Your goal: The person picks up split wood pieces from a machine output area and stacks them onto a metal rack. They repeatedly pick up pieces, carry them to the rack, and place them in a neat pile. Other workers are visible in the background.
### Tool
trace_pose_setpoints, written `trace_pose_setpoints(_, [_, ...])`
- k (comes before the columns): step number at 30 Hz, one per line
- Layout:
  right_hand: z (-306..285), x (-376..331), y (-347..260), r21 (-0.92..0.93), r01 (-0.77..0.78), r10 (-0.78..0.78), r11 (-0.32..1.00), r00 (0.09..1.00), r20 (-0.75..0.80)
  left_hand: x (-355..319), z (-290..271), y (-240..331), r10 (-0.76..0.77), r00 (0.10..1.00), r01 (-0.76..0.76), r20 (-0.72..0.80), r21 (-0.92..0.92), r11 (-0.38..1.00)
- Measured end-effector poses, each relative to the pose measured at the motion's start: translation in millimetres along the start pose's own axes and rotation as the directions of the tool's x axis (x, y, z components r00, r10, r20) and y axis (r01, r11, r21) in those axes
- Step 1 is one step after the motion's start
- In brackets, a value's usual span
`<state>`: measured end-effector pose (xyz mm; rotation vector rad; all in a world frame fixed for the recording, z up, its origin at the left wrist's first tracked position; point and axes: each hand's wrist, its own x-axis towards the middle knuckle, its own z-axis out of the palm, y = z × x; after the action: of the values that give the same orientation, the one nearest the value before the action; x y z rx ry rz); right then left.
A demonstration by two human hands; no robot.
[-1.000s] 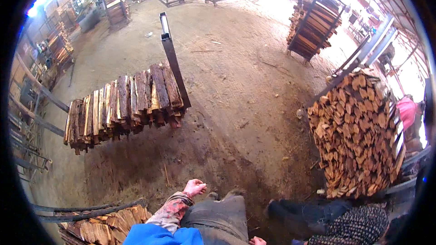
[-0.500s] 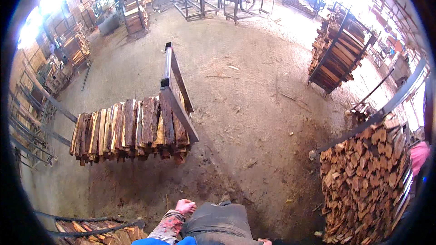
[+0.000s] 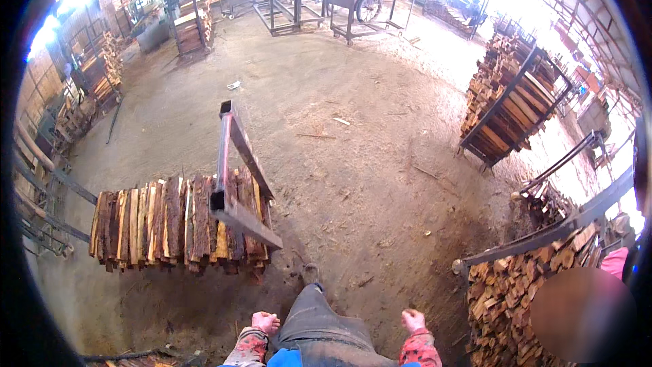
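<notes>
My left hand (image 3: 265, 322) hangs at my side, its fingers curled in with nothing visible in them. On the other side of my dark trousers (image 3: 326, 323), my right hand (image 3: 412, 319) is also held in a loose fist and touches nothing. Both sleeves are red and patterned. Ahead and to the left of my left hand lies a row of split wood pieces (image 3: 170, 221), packed side by side in a metal rack (image 3: 248, 224) with an upright end frame. To the right of my right hand rises a tall stack of split wood (image 3: 499, 306), its cut ends facing me.
Another loaded wood rack (image 3: 506, 102) stands far right. Empty metal frames (image 3: 292, 3) and a wheeled cart (image 3: 360, 0) are at the back. Wood scraps (image 3: 341, 121) lie on the dirt floor (image 3: 353, 183). A person in pink (image 3: 614, 263) is at the right edge.
I have stepped forward; the wood row and right-hand stack sit nearer and lower in view. My right hand has swung up into sight, and one foot is now ahead.
</notes>
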<state>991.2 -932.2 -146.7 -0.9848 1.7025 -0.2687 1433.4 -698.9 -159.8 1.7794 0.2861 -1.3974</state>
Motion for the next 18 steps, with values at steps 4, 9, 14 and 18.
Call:
trace_pose_setpoints(4, [13,-6,-1,0.053,-0.177,0.171,0.983,0.981,0.094,61,24,55,0.080,0.995,-0.076,0.057,-0.061,0.995])
trace_pose_setpoints(9, [31,-41,-13,-0.035,-0.190,0.192,0.981,0.980,0.050,114,81,175,0.092,0.951,-0.058,0.295,-0.122,0.991])
trace_pose_setpoints(14, [43,-13,-54,-0.164,-0.181,0.191,0.970,0.980,0.052,136,133,253,0.132,0.972,-0.157,0.195,0.121,0.980])
trace_pose_setpoints(18, [42,69,-68,-0.237,-0.106,0.137,0.966,0.983,0.121,216,117,236,0.107,0.957,-0.081,0.270,-0.108,0.991])
